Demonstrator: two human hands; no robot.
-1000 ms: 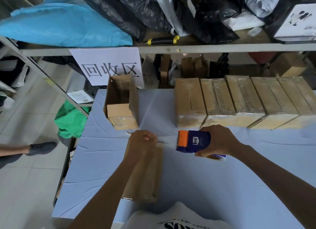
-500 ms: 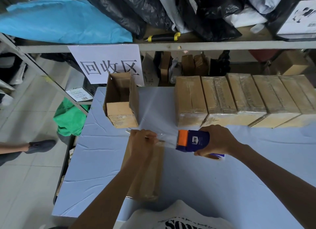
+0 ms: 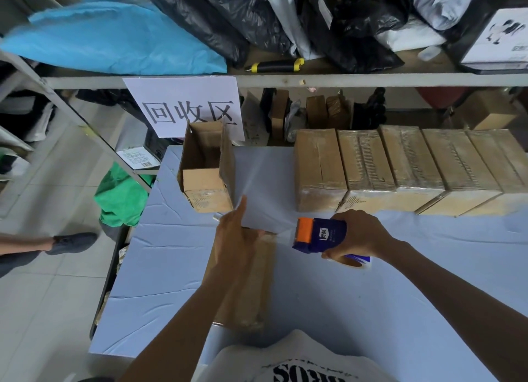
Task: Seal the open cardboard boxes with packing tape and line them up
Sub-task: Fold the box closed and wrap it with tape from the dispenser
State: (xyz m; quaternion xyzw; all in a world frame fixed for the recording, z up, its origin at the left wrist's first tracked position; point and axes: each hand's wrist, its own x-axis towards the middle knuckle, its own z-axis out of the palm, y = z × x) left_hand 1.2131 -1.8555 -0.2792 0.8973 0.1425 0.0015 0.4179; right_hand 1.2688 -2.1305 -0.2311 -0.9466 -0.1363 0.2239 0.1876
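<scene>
A tape dispenser (image 3: 320,234) is clamped in the right hand (image 3: 357,236). Tape is pressed onto a box (image 3: 251,281) by the flat left hand (image 3: 234,236). A cut is judged next.

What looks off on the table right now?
The open box at the far left stands alone and unsealed, one tall flap up, apart from the sealed row. The blue table cover is creased. Nothing looks spilled or damaged.
</scene>
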